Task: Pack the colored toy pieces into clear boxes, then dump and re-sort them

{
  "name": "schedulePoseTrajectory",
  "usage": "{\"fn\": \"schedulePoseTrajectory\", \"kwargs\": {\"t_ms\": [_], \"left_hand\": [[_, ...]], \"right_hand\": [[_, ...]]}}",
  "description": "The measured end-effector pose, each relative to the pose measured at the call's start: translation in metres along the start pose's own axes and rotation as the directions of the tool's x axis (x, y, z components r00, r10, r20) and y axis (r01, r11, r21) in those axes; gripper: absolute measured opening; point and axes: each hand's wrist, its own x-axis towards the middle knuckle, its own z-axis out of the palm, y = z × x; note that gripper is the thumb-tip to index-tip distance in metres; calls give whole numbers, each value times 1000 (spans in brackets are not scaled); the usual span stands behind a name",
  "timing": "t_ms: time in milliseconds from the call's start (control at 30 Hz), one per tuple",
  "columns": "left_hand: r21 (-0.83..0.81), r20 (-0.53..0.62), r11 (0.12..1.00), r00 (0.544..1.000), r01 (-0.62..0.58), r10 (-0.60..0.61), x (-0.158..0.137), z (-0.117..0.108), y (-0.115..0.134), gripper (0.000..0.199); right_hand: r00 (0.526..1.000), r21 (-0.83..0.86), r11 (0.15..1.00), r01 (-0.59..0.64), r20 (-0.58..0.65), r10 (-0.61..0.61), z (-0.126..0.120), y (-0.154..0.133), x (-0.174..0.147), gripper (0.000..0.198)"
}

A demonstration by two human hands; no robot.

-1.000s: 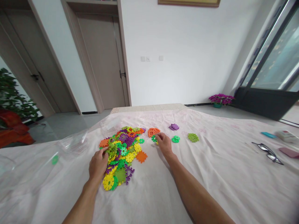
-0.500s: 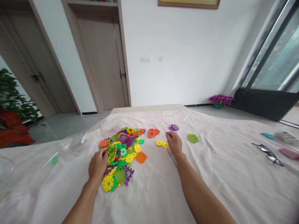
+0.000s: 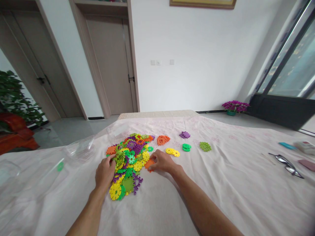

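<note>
On the cloth lies a pile of plastic interlocking pieces (image 3: 134, 159) in yellow, green, purple and orange, some round and slotted, others square and toothed. My left hand (image 3: 105, 172) is at the pile's left side, thumb and forefinger closed on a light-green toothed piece (image 3: 119, 157). At the pile's right edge, my right hand (image 3: 162, 160) pinches an orange square piece (image 3: 149, 164), partly hidden by the fingers. Beyond it are small groups: orange pieces (image 3: 162, 140), yellow discs (image 3: 172, 151), green discs (image 3: 186, 147), purple pieces (image 3: 184, 134) and light-green pieces (image 3: 205, 146).
Clear plastic containers (image 3: 80, 146) stand left of the pile, one with a green disc (image 3: 60, 166) at it. Eyeglasses (image 3: 286, 165), a blue item (image 3: 287, 146) and a pinkish case (image 3: 306, 164) lie at the right on the pale tablecloth (image 3: 221, 190).
My right hand has moved left from beside the yellow discs to the orange square piece at the pile. Green discs now show where that hand was. My left hand stays at the pile.
</note>
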Motion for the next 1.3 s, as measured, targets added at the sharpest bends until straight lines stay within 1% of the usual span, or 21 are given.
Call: {"fn": "schedulePoseTrajectory", "kwargs": {"t_ms": [100, 167, 200, 267, 367, 433, 500, 533, 567, 633, 700, 733, 767, 833, 900, 967, 1033, 1100, 1133, 1200, 1300], "left_hand": [[4, 1, 1000, 1000, -2, 2, 0, 0, -1, 40], [4, 0, 1000, 1000, -5, 5, 0, 0, -1, 40], [5, -1, 1000, 1000, -6, 6, 0, 0, -1, 39], [7, -1, 1000, 1000, -3, 3, 0, 0, -1, 39], [13, -2, 1000, 1000, 0, 0, 0, 0, 0, 40], [16, 0, 1000, 1000, 0, 0, 0, 0, 0, 40], [16, -2, 1000, 1000, -3, 3, 0, 0, -1, 40], [16, -4, 1000, 1000, -3, 3, 1, 1, -2, 40], [15, -4, 1000, 1000, -5, 5, 1, 1, -3, 40], [13, -6, 1000, 1000, -8, 8, 1, 2, -4, 40], [13, -8, 1000, 1000, -10, 11, 2, 2, -4, 39], [12, -9, 1000, 1000, -11, 12, 1, 2, -4, 39], [12, -8, 1000, 1000, -11, 11, 1, 2, -3, 39], [11, -3, 1000, 1000, -9, 9, 1, 1, -2, 39], [10, -4, 1000, 1000, -8, 9, 0, 0, -1, 39], [13, -8, 1000, 1000, -8, 8, 0, 0, 0, 39], [17, -11, 1000, 1000, -9, 10, -1, 0, 0, 39], [20, -13, 1000, 1000, -14, 14, -1, -1, 0, 39], [22, -14, 1000, 1000, -17, 18, -1, -1, 0, 39], [22, -17, 1000, 1000, -21, 21, 0, -1, 0, 39], [20, -16, 1000, 1000, -19, 19, 0, 0, 0, 39]], "right_hand": [[1000, 161, 987, -9, 10, 8, 4, 8, 4, 32], [998, 325, 944, -51, 36, 42, 4, 14, 7, 17], [996, 403, 911, -90, 43, 79, 3, 16, 8, 13], [983, 536, 826, -171, 37, 179, -1, 20, 9, 10], [940, 697, 680, -228, -24, 340, -9, 24, 12, 14], [897, 793, 572, -208, -78, 435, -13, 27, 14, 20], [857, 865, 484, -130, -147, 495, -15, 31, 16, 26], [844, 882, 464, -84, -184, 504, -16, 33, 18, 28], [833, 885, 463, -45, -223, 507, -16, 35, 18, 30], [805, 864, 504, -8, -294, 515, -15, 40, 20, 35], [767, 828, 560, -10, -354, 536, -12, 44, 20, 39], [754, 810, 586, -17, -375, 539, -9, 44, 20, 40], [754, 790, 612, -27, -386, 531, -6, 44, 20, 40], [792, 727, 685, -57, -385, 475, 2, 41, 20, 36], [850, 609, 790, -72, -376, 368, 11, 33, 18, 27], [898, 456, 888, -55, -366, 244, 19, 23, 15, 21], [938, 317, 948, -22, -321, 129, 26, 12, 10, 20], [968, 205, 979, -13, -241, 63, 29, 2, 6, 25], [978, 153, 988, -22, -202, 53, 29, -3, 4, 27], [987, 54, 997, -56, -146, 63, 28, -12, 2, 27], [989, -77, 990, -117, -101, 109, 26, -21, 5, 25]]}}
